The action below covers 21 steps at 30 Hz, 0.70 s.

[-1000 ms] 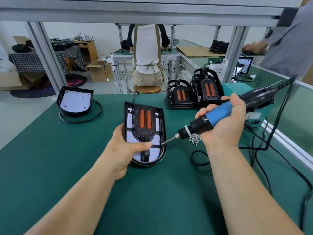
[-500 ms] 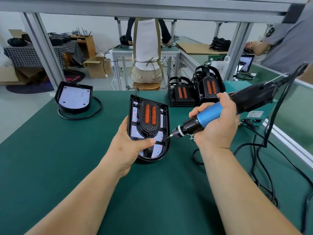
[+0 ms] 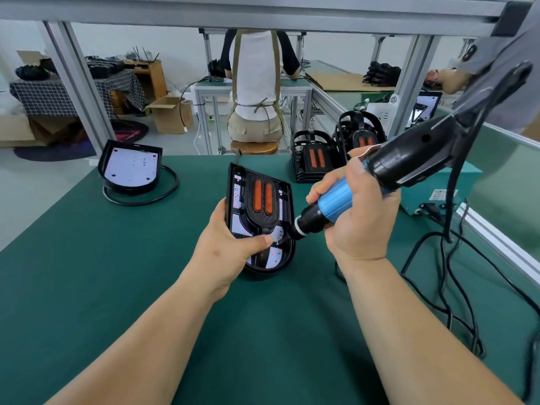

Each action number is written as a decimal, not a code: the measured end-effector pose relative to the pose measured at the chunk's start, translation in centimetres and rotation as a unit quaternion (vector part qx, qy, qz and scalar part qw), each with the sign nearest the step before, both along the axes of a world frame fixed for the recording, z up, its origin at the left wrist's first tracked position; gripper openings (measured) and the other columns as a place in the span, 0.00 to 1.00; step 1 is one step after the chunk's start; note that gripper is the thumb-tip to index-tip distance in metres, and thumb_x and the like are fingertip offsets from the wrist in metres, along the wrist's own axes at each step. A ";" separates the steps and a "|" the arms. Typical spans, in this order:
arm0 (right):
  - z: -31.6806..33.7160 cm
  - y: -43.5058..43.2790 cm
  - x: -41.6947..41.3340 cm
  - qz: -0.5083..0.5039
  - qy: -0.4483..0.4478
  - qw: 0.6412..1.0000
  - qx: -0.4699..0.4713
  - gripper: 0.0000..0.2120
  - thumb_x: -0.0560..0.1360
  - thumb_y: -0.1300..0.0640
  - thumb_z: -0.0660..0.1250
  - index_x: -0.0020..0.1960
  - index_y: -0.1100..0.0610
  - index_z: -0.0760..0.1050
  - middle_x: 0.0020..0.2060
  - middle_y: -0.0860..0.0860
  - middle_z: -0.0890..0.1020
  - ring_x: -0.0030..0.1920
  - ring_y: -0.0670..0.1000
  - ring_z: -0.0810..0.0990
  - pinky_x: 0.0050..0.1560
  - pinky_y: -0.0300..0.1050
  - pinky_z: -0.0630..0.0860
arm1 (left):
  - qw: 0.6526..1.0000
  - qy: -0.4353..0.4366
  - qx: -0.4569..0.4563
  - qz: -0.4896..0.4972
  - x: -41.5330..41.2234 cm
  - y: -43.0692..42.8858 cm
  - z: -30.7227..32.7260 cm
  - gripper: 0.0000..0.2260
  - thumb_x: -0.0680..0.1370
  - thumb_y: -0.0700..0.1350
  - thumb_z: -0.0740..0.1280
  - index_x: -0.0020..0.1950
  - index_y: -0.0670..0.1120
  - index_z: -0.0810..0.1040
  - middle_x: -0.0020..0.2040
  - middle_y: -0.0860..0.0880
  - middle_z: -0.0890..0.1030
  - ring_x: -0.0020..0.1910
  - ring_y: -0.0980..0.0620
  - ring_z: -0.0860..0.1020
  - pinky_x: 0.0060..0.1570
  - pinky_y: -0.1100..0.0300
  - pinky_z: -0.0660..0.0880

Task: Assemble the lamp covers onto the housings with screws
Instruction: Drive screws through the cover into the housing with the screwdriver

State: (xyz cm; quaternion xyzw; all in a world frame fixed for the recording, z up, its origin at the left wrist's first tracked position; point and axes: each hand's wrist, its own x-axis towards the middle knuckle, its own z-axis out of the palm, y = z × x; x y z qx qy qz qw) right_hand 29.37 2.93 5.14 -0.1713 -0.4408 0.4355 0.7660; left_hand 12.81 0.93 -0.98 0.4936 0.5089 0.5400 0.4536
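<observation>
Green table (image 3: 87, 287), electric screwdriver (image 3: 409, 162) clenched in the right hand (image 3: 359, 223), lamp housing (image 3: 288, 200) tilted up mid-table toward the far edge, left hand (image 3: 228, 249) curled round its left side, thumb pressing the cover (image 3: 257, 220), bit (image 3: 281, 242) touching beside the thumb.

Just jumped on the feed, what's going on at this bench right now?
A person is screwing a lamp cover down. The left hand holds the lamp, tilted up on the green mat, thumb pressed on its face. The right hand grips the blue-handled electric screwdriver, its bit at the cover's lower right edge. Two stacks of lamps sit behind; an uncovered housing lies far left.
</observation>
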 end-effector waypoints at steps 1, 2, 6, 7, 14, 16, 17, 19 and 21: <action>-0.1 -0.1 -0.1 0.000 -0.008 1.000 0.002 0.09 0.68 0.52 0.68 0.45 0.54 0.73 0.24 0.54 0.73 0.25 0.56 0.73 0.35 0.47 0.74 | 1.000 -0.012 -0.011 0.004 -0.1 0.1 -0.1 0.32 0.59 0.45 0.80 0.62 0.49 0.76 0.53 0.48 0.86 0.54 0.44 0.84 0.57 0.44 0.79; -0.2 -0.1 -0.3 0.000 -0.013 1.000 0.001 0.11 0.68 0.52 0.67 0.45 0.56 0.71 0.24 0.54 0.73 0.25 0.56 0.73 0.35 0.46 0.74 | 0.999 -0.023 -0.022 0.006 -0.1 0.2 -0.2 0.30 0.61 0.42 0.79 0.62 0.47 0.76 0.53 0.46 0.86 0.54 0.43 0.84 0.58 0.43 0.78; -0.5 -0.1 -0.6 -0.002 -0.015 1.000 0.000 0.15 0.67 0.51 0.68 0.46 0.60 0.69 0.25 0.55 0.72 0.25 0.55 0.74 0.35 0.45 0.74 | 0.998 -0.042 -0.050 0.008 -0.3 0.4 -0.2 0.27 0.63 0.38 0.76 0.62 0.43 0.76 0.55 0.42 0.85 0.56 0.39 0.83 0.62 0.38 0.76; -0.5 -0.1 -0.6 -0.004 -0.016 1.000 0.002 0.14 0.67 0.51 0.68 0.46 0.59 0.70 0.25 0.55 0.72 0.25 0.55 0.74 0.35 0.45 0.74 | 0.998 -0.040 -0.052 0.009 -0.3 0.4 -0.2 0.27 0.63 0.38 0.76 0.62 0.43 0.76 0.55 0.42 0.85 0.56 0.38 0.83 0.62 0.38 0.76; -0.5 0.1 -0.4 -0.007 -0.015 1.000 0.010 0.11 0.68 0.51 0.67 0.45 0.56 0.70 0.24 0.53 0.73 0.24 0.55 0.74 0.34 0.45 0.74 | 0.997 -0.047 -0.064 0.014 0.0 0.3 0.2 0.27 0.63 0.37 0.76 0.62 0.42 0.76 0.54 0.43 0.85 0.54 0.40 0.83 0.61 0.40 0.77; -0.5 0.2 -0.3 -0.009 -0.011 1.000 0.004 0.11 0.68 0.52 0.67 0.45 0.57 0.70 0.23 0.52 0.73 0.24 0.55 0.74 0.34 0.45 0.74 | 0.996 -0.053 -0.068 0.016 -0.1 0.3 0.2 0.25 0.66 0.34 0.76 0.62 0.41 0.75 0.54 0.42 0.85 0.54 0.40 0.84 0.61 0.40 0.77; -0.5 0.2 -0.3 -0.011 -0.010 1.000 0.002 0.11 0.68 0.52 0.67 0.44 0.57 0.70 0.23 0.52 0.73 0.24 0.56 0.73 0.34 0.45 0.74 | 0.996 -0.055 -0.070 0.018 -0.1 0.3 0.1 0.24 0.69 0.31 0.75 0.62 0.41 0.75 0.54 0.42 0.85 0.54 0.40 0.84 0.60 0.40 0.77; -0.5 0.3 -0.3 -0.014 -0.008 1.000 0.002 0.09 0.68 0.52 0.67 0.43 0.55 0.71 0.23 0.53 0.73 0.24 0.56 0.73 0.34 0.45 0.74 | 0.996 -0.056 -0.071 0.021 -0.1 0.3 0.1 0.22 0.70 0.30 0.74 0.62 0.41 0.76 0.54 0.42 0.85 0.54 0.40 0.84 0.60 0.41 0.78; -0.3 0.4 -0.4 -0.013 -0.009 1.000 0.004 0.04 0.68 0.52 0.68 0.40 0.50 0.74 0.23 0.54 0.73 0.24 0.56 0.73 0.34 0.46 0.74 | 0.996 -0.056 -0.071 0.021 -0.1 0.4 0.2 0.22 0.70 0.30 0.74 0.62 0.41 0.76 0.54 0.42 0.85 0.53 0.40 0.84 0.60 0.41 0.78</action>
